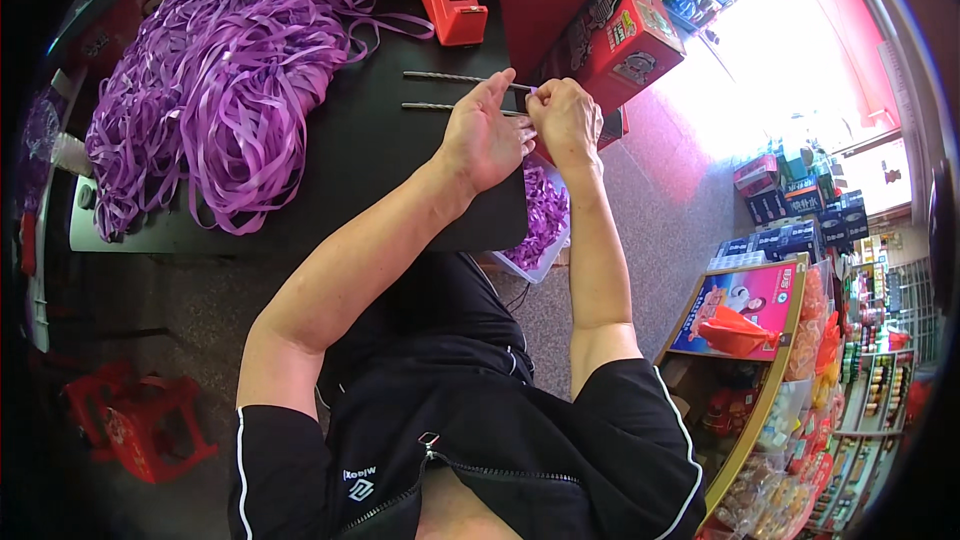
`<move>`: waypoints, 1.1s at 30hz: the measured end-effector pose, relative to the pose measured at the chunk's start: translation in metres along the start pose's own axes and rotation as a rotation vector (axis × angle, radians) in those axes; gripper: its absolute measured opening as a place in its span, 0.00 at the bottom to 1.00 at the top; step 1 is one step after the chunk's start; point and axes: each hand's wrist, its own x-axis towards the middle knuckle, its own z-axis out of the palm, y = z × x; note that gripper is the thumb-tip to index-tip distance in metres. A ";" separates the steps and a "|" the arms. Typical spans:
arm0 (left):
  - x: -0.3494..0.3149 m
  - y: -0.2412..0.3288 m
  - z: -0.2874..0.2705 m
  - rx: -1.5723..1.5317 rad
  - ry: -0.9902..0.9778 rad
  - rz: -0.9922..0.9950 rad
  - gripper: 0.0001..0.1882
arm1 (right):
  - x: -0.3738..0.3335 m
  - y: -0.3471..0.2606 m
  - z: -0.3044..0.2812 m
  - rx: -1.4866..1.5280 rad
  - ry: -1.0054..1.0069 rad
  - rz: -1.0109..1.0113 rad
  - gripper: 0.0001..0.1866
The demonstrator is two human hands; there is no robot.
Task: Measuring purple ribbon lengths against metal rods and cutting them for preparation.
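Observation:
Two thin metal rods [428, 106] lie side by side at the right part of the black tabletop, pointing toward my hands. My left hand [484, 135] is over them with its fingers stretched out, the fingertips close to my right hand. My right hand [566, 122] is closed in a pinch at the rods' right ends. A small bit of purple ribbon shows at its fingertips; the rest is hidden by the fingers. A large tangled heap of purple ribbon [240, 70] covers the left of the table, one loose strand reaching toward the tape dispenser.
A red tape dispenser [460, 25] stands at the table's back. Below the table's right edge, a white basket [545, 265] holds purple ribbon pieces. A red box [635, 40] is at the back right. Shop shelves [870, 390] line the right; a red stool [155, 430] stands lower left.

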 end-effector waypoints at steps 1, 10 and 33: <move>-0.001 0.000 0.000 -0.002 -0.002 0.003 0.24 | 0.002 0.001 -0.004 0.089 -0.049 0.047 0.10; -0.003 0.002 -0.001 0.053 -0.057 0.011 0.33 | 0.007 0.025 -0.004 0.363 -0.223 0.251 0.12; -0.005 0.003 0.006 0.235 0.024 -0.003 0.35 | 0.023 0.054 0.020 0.601 -0.473 0.220 0.17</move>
